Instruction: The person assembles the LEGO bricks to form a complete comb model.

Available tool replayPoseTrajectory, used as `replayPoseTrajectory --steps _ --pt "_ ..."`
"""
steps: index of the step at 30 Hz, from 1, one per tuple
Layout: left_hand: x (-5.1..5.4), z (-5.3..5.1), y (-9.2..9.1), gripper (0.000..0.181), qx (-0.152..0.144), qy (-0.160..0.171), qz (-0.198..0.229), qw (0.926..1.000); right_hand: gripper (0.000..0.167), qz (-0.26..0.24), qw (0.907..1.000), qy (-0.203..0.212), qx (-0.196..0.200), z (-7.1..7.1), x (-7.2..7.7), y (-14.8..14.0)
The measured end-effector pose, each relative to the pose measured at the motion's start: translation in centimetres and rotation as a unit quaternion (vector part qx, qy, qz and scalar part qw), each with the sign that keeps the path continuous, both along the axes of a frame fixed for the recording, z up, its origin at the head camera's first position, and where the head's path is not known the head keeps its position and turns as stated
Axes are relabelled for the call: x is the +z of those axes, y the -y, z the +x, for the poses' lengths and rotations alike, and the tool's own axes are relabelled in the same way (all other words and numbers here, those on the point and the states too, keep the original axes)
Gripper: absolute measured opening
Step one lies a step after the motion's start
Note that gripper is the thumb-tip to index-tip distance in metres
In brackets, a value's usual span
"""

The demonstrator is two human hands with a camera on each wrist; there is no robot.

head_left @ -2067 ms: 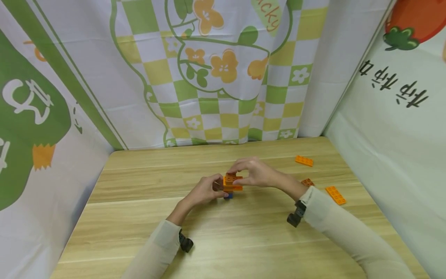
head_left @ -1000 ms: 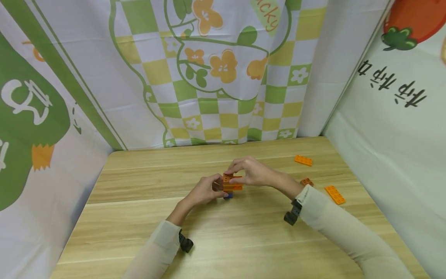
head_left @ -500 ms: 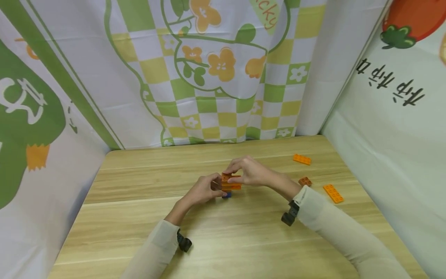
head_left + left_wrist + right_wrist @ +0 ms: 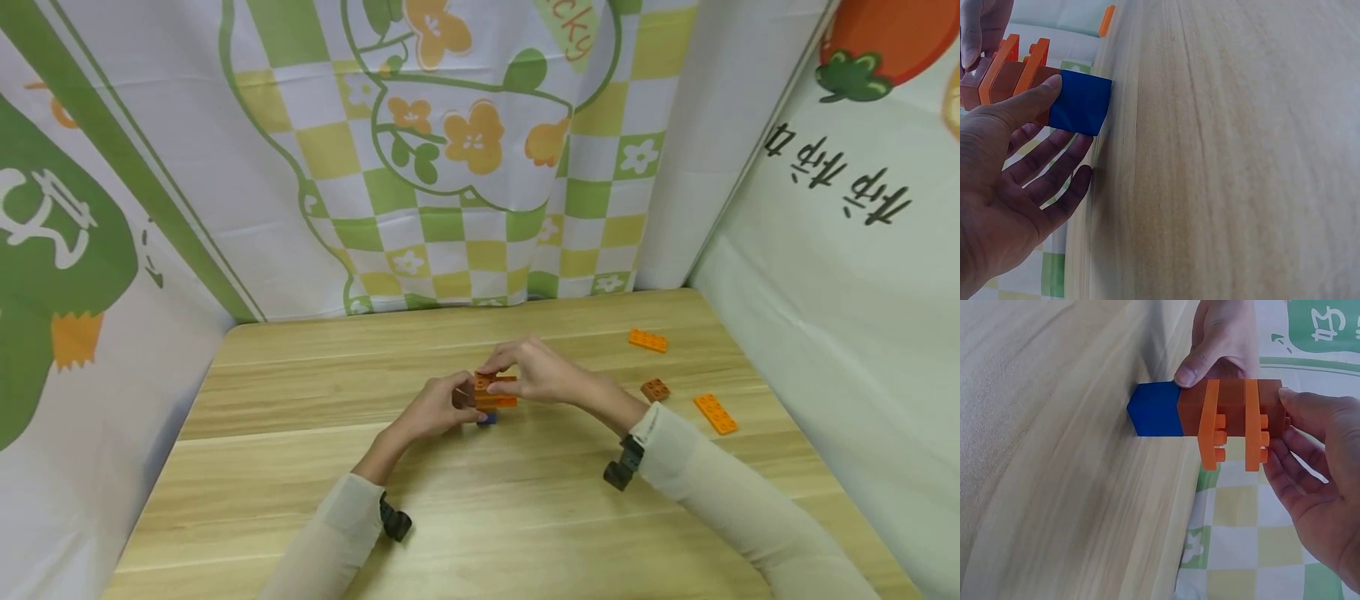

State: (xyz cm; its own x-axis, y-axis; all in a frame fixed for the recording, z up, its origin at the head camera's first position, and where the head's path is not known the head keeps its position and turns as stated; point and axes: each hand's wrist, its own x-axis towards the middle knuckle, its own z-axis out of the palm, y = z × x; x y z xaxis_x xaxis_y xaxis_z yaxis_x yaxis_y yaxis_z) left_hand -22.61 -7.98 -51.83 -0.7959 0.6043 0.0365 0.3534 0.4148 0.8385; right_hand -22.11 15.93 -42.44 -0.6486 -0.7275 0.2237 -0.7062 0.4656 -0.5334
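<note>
A tower of toy building bricks stands on the table, its base a blue brick point(image 4: 1157, 409). Above that, in the right wrist view, brown bricks alternate with two orange plates, a lower plate point(image 4: 1208, 434) and an upper plate point(image 4: 1252, 437), both jutting out to one side. My left hand point(image 4: 435, 407) grips the tower low down, its thumb on the brown brick point(image 4: 1191, 412) just above the blue one. At the top, my right hand point(image 4: 543, 372) pinches the uppermost brown brick point(image 4: 1270, 403) between thumb and fingers. Parts of the tower are hidden by both hands in the head view.
To the right on the wooden table point(image 4: 525, 508) lie a loose brown brick point(image 4: 656, 389), an orange plate point(image 4: 716, 414) near the right edge and another orange plate point(image 4: 648, 340) farther back. Printed curtains point(image 4: 480, 242) stand behind and at both sides.
My right hand has shifted slightly left with the top brown brick, which now covers the left end of the upper orange plate. My left hand keeps its grip. The head view has drifted a little.
</note>
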Motion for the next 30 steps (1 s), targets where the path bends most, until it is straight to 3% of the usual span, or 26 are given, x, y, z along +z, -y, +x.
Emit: replayPoseTrajectory --steps 17,30 --pt "0.1 0.0 0.0 0.028 -0.001 -0.008 -0.007 0.9999 0.029 -0.022 0.9994 0.009 0.024 -0.1 -0.2 -0.9" --pt "-0.1 0.0 -0.1 0.031 0.007 0.008 -0.004 0.9999 0.033 -0.041 0.9990 0.009 -0.013 -0.5 -0.8 -4.1"
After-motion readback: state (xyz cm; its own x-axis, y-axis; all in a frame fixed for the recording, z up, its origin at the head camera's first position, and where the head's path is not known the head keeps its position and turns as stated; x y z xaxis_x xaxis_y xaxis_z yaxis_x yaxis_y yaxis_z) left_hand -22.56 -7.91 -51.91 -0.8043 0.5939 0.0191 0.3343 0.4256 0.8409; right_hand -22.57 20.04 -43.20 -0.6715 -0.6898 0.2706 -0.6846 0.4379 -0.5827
